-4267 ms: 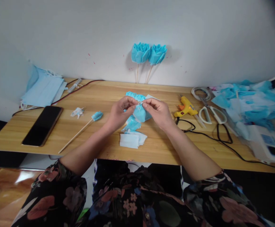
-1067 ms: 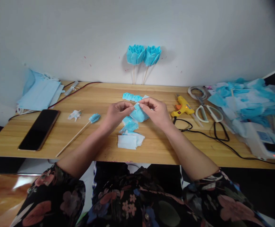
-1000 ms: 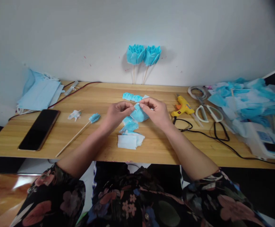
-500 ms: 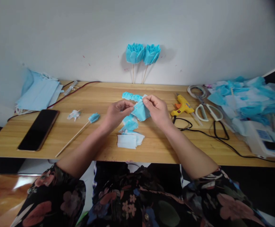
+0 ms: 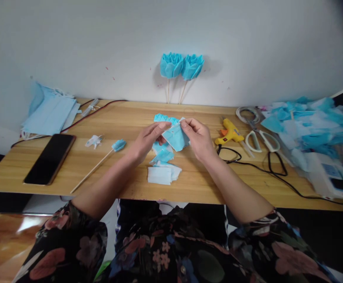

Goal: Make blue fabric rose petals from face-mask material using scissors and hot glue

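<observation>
A light-blue piece of mask fabric (image 5: 177, 136) hangs between my hands above the table. My right hand (image 5: 199, 137) pinches its top right corner between thumb and fingers. At its left edge is my left hand (image 5: 148, 140), thumb stretched along the top and fingers curled at the side, partly hidden. Behind the piece lies a pleated blue strip (image 5: 162, 117). Cut blue pieces (image 5: 163, 154) and a pale white-blue piece (image 5: 159, 175) lie just below my hands. To the left rests a thin stick with a small blue bud (image 5: 118, 145) on its end.
Two blue fabric flowers (image 5: 171, 66) on sticks lean at the wall. A phone (image 5: 50, 159), a white scrap (image 5: 94, 141) and stacked face masks (image 5: 49, 112) are left. A yellow glue gun (image 5: 230, 131), its black cord, white-handled scissors (image 5: 253, 141) and heaped blue scraps (image 5: 313, 122) lie right.
My left thumb has straightened and shifted right along the fabric's upper edge, and the left fingers have opened a little. My right hand keeps its pinch. The view has shifted slightly.
</observation>
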Motion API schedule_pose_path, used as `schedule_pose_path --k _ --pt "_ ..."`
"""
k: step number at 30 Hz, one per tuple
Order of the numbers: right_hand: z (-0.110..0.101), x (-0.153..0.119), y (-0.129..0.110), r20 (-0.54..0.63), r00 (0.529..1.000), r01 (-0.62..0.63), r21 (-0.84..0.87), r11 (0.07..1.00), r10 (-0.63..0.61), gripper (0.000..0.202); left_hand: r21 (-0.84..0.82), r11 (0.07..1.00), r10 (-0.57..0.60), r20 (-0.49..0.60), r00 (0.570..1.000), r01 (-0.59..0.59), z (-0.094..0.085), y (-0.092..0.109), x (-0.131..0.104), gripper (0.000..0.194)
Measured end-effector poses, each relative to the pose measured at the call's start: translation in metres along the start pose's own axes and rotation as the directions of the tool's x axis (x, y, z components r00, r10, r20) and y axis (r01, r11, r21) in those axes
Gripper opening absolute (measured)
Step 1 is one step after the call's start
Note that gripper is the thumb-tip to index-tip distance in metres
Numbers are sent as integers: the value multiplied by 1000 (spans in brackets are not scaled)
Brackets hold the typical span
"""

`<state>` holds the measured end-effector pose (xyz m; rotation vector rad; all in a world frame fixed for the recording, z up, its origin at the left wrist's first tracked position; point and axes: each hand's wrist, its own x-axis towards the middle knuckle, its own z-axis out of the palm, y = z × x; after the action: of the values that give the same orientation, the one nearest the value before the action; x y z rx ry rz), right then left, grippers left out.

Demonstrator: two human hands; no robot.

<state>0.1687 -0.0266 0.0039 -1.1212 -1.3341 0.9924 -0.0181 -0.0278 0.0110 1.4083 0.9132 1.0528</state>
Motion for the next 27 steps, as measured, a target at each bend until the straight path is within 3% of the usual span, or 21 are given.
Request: schedule_pose_path --k 4,10,16,22,27 --pt "-1 0 2 -4 1000 22 -26 999 -22 41 69 995 -74 102 992 67 3 -2 0 33" --pt "-4 0 0 7 1000 -18 -17 1000 19 51 101 994 -46 23 999 44 2 -6 0 24" --pt "-6 2 -1 65 998 -27 30 999 25 43 100 993 -59 14 998 57 1 -3 0 24" --pt "-5 3 1 -14 1000 -1 41 999 2 33 79 996 -35 51 998 31 3 0 1 24" --pt "-7 3 0 11 999 43 30 999 -43 30 -12 1000 5 52 999 -5 2 0 1 30"
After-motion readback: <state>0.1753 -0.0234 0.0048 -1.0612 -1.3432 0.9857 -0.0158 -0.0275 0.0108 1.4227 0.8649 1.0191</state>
